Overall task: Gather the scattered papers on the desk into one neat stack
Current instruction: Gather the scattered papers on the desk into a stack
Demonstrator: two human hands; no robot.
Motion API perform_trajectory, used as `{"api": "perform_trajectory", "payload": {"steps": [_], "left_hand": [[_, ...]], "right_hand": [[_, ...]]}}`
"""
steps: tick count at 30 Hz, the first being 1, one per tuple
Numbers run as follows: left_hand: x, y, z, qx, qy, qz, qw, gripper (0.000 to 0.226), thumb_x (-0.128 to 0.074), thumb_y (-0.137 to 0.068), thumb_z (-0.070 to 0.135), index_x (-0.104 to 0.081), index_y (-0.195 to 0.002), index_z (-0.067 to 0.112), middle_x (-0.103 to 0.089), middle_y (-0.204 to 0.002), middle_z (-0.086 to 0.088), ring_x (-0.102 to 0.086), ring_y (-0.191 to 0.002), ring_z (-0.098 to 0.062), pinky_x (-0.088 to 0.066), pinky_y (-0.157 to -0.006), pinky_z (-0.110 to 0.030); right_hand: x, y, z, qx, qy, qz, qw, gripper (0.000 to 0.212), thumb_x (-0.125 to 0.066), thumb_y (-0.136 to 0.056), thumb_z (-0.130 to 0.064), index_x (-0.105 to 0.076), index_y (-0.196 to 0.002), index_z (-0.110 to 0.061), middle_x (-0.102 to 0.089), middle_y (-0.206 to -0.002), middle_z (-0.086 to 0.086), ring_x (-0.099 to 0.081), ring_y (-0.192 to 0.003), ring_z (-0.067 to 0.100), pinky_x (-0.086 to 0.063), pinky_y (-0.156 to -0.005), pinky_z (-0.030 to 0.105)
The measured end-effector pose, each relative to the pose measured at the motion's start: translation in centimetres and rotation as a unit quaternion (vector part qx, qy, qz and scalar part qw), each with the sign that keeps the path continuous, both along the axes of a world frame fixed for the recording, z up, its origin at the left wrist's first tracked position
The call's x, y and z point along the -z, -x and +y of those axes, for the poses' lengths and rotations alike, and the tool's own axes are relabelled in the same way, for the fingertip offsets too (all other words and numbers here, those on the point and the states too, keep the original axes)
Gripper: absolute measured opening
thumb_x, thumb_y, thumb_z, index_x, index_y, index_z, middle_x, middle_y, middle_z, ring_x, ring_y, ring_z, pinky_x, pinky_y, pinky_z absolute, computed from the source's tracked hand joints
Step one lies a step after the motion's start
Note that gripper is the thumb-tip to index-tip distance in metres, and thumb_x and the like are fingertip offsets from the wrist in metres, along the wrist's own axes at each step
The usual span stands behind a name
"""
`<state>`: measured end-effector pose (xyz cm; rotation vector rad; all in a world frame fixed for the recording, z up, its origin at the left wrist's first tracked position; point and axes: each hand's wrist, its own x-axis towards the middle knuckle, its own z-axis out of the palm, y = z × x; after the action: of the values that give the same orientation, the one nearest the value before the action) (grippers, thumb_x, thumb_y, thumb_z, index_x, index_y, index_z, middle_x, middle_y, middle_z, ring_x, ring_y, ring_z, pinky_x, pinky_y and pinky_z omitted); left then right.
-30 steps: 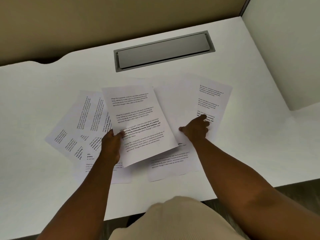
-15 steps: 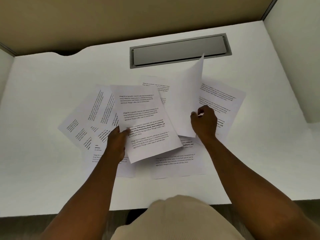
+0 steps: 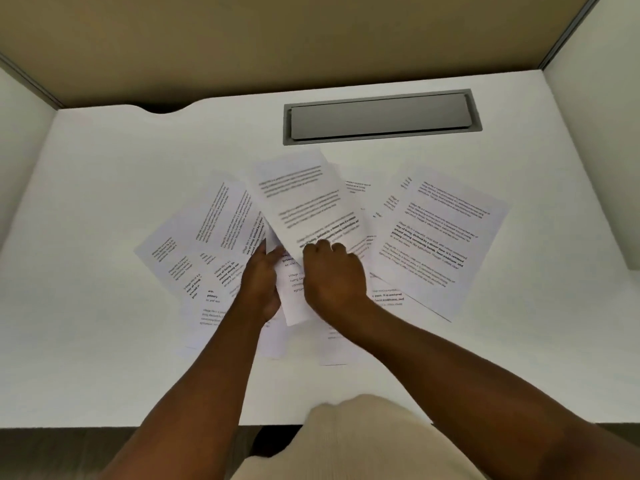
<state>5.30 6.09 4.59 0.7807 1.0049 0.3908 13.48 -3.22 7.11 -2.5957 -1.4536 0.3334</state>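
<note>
Now | both hands: left hand [image 3: 260, 284], right hand [image 3: 334, 277] gripping sheet [image 3: 304, 202] | desk [image 3: 104, 188]

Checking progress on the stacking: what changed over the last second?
The right hand took a sheet from the right side, lifted it and carried it left onto the centre sheet, which the left hand holds. The far-right sheet is now uncovered. The left-side sheets and the desk are unchanged.
</note>
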Motion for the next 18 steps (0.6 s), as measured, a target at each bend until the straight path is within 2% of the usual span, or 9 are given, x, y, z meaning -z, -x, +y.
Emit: {"api": "perform_trajectory", "payload": {"steps": [3,6,8,11,13,15,16,17,18], "left_hand": [[-0.1,0.3,0.4,-0.001,0.002,0.007,1.0,0.026,-0.05,-0.099,0.032,-0.063,-0.122,0.029,-0.07,-0.119,-0.003,-0.066,-0.11,-0.023,-0.052,-0.095,-0.042],[0.1,0.8,1.0,-0.004,-0.007,0.001,1.0,0.031,-0.044,-0.097,0.048,-0.059,-0.122,0.037,-0.069,-0.121,0.006,-0.065,-0.114,-0.015,-0.052,-0.095,-0.036],[0.6,1.3,1.5,0.01,-0.012,0.011,1.0,0.033,-0.048,-0.097,0.044,-0.058,-0.127,0.034,-0.069,-0.121,0.006,-0.065,-0.113,-0.015,-0.054,-0.091,-0.034],[1.0,2.2,2.7,0.045,-0.051,0.056,0.996,0.036,-0.052,-0.099,0.017,-0.053,-0.134,0.026,-0.066,-0.126,-0.001,-0.065,-0.11,-0.018,-0.056,-0.084,-0.032],[1.2,2.9,3.9,0.051,-0.038,0.047,0.997,0.036,-0.05,-0.098,0.006,-0.055,-0.129,0.024,-0.067,-0.124,-0.005,-0.066,-0.108,-0.023,-0.056,-0.087,-0.04],[1.1,3.7,5.4,0.056,0.01,0.019,0.998,0.036,-0.051,-0.097,0.004,-0.057,-0.128,0.021,-0.068,-0.123,-0.008,-0.066,-0.109,-0.03,-0.053,-0.091,-0.05],[1.2,4.3,6.2,0.062,0.034,0.013,0.997,0.037,-0.053,-0.096,0.004,-0.056,-0.129,0.019,-0.067,-0.124,-0.01,-0.065,-0.111,-0.032,-0.051,-0.093,-0.054],[1.4,4.9,6.9,0.071,0.055,0.012,0.996,0.039,-0.054,-0.095,0.005,-0.056,-0.131,0.018,-0.066,-0.125,-0.011,-0.063,-0.114,-0.034,-0.049,-0.096,-0.057],[1.7,5.6,7.6,0.082,0.074,0.016,0.994,0.041,-0.056,-0.093,0.004,-0.056,-0.132,0.018,-0.066,-0.126,-0.012,-0.062,-0.116,-0.035,-0.047,-0.098,-0.059]], "right_hand": [[0.3,1.9,1.3,0.008,0.001,-0.021,1.0,0.03,-0.074,-0.079,-0.021,-0.063,-0.106,-0.011,-0.067,-0.094,0.008,-0.065,-0.08,0.026,-0.05,-0.065,0.033],[0.6,3.2,2.5,-0.005,-0.014,0.014,1.0,0.03,-0.057,-0.093,-0.023,-0.053,-0.121,-0.012,-0.063,-0.11,0.009,-0.063,-0.093,0.027,-0.05,-0.074,0.035],[0.5,3.8,2.8,-0.004,-0.034,0.036,0.999,0.031,-0.051,-0.096,-0.028,-0.051,-0.123,-0.014,-0.062,-0.113,0.008,-0.062,-0.097,0.027,-0.049,-0.075,0.036],[1.0,3.4,3.0,-0.016,-0.046,0.151,0.987,0.036,-0.055,-0.09,-0.042,-0.057,-0.114,-0.016,-0.064,-0.109,0.005,-0.061,-0.099,0.024,-0.051,-0.078,0.035],[1.4,1.6,2.8,0.063,-0.081,0.25,0.963,0.041,-0.062,-0.084,-0.051,-0.06,-0.108,-0.018,-0.065,-0.109,0.002,-0.061,-0.099,0.02,-0.049,-0.08,0.031],[2.0,-1.2,2.2,0.191,-0.133,0.254,0.939,0.05,-0.064,-0.083,-0.053,-0.057,-0.117,-0.018,-0.064,-0.118,0.004,-0.061,-0.106,0.022,-0.045,-0.084,0.028],[1.9,-2.4,1.8,0.255,-0.124,0.266,0.921,0.057,-0.064,-0.083,-0.055,-0.052,-0.124,-0.017,-0.061,-0.124,0.006,-0.059,-0.111,0.023,-0.044,-0.088,0.029],[2.2,-3.6,1.4,0.318,-0.089,0.316,0.889,0.065,-0.064,-0.082,-0.057,-0.048,-0.129,-0.016,-0.058,-0.127,0.007,-0.057,-0.113,0.023,-0.044,-0.09,0.029],[2.2,-4.4,1.1,0.364,-0.055,0.398,0.84,0.068,-0.066,-0.081,-0.057,-0.047,-0.129,-0.014,-0.057,-0.124,0.006,-0.059,-0.107,0.02,-0.046,-0.087,0.028]]}}
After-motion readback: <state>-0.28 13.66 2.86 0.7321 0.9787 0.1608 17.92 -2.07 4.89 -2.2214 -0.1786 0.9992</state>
